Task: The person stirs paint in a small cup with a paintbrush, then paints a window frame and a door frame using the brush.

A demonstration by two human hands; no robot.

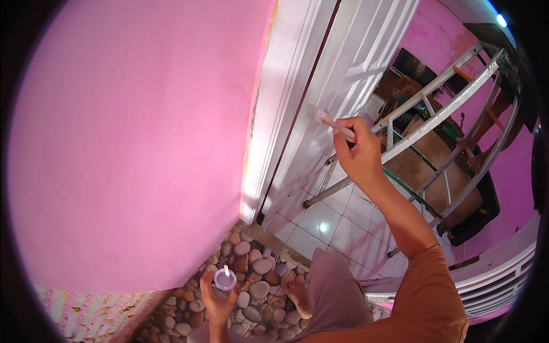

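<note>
My right hand (pixel 359 147) grips the handle of a small paintbrush (pixel 337 127), fingers closed round it. The brush's pale, paint-coated bristles are at the surface of the white panelled door (pixel 337 80); whether they touch it I cannot tell. Low and to the left, my left hand (pixel 218 303) holds a small clear plastic cup (pixel 225 280) from beneath, fingers wrapped about its sides. Whitish paint shows inside the cup, and a light-coloured stick stands up in it. Left of the door runs the white door frame (pixel 274 114).
A pink wall (pixel 137 148) fills the left side. Through the doorway an aluminium stepladder (pixel 440 103) stands on white floor tiles (pixel 326 220), with another person's legs (pixel 492 131) upon it. Pebble-patterned flooring (pixel 251 286) lies below me. A white louvred panel (pixel 497 280) is at lower right.
</note>
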